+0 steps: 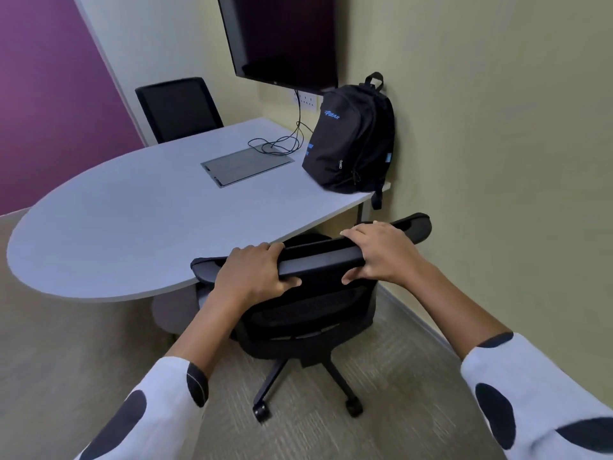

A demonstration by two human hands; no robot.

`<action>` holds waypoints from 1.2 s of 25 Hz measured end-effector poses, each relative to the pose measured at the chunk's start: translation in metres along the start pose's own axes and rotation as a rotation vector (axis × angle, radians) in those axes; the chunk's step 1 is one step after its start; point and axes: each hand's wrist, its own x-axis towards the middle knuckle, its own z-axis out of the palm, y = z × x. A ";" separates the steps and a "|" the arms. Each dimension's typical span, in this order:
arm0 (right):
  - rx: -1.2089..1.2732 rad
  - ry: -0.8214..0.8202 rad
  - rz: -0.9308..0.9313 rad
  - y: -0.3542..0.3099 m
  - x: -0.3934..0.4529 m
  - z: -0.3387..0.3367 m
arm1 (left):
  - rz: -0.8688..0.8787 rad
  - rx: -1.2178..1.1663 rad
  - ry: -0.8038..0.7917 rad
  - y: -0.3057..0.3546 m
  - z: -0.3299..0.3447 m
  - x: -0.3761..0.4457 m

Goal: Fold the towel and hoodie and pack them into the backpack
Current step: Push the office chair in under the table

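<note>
- One office chair (308,293) stood at 6 o'clock of the surface (132,220), its seat tucked under the near edge and its backrest between the person and the surface.
- The left hand (255,270) gripped the top rail of the chair's backrest, fingers curled over the far side and thumb on the near side.
- The right hand (381,254) gripped the same rail further toward 3 o'clock, also with fingers over the top and thumb beneath.
- One black backpack (351,141) with blue lettering stood upright at 2 o'clock on the surface, at its far right corner, leaning against the wall (497,127); its zips looked closed and a strap hung over the surface edge.
- One grey hatch (247,166) lay flush in the surface at 12 o'clock, just left of the backpack.
- One loose coil of black cable (282,144) lay beyond the hatch, running up to the sockets (306,99) on the wall.
- One dark screen (282,38) hung on the wall above the cable and backpack.
- A second chair (179,109), black, stood behind the surface at 11 o'clock, making two chairs in all.
- Two sleeves (159,410), white with dark spots, covered the forearms near the lower edge of the view.
- Carpet (66,343) covered the floor around the chair's wheeled base.
</note>
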 end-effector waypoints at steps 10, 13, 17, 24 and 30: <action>-0.026 -0.016 -0.031 0.049 0.081 0.016 | -0.114 -0.006 -0.009 -0.006 0.008 0.058; -0.025 -0.029 -0.018 0.063 0.101 0.020 | -0.148 -0.007 -0.009 -0.004 0.012 0.076; -0.031 -0.065 -0.004 0.068 0.123 0.019 | -0.179 -0.004 0.000 -0.007 0.016 0.094; -0.001 -0.072 -0.010 0.072 0.142 0.021 | -0.156 0.007 -0.004 -0.019 0.014 0.107; 0.019 -0.078 -0.007 0.054 0.140 0.016 | -0.126 -0.007 -0.016 -0.037 0.012 0.100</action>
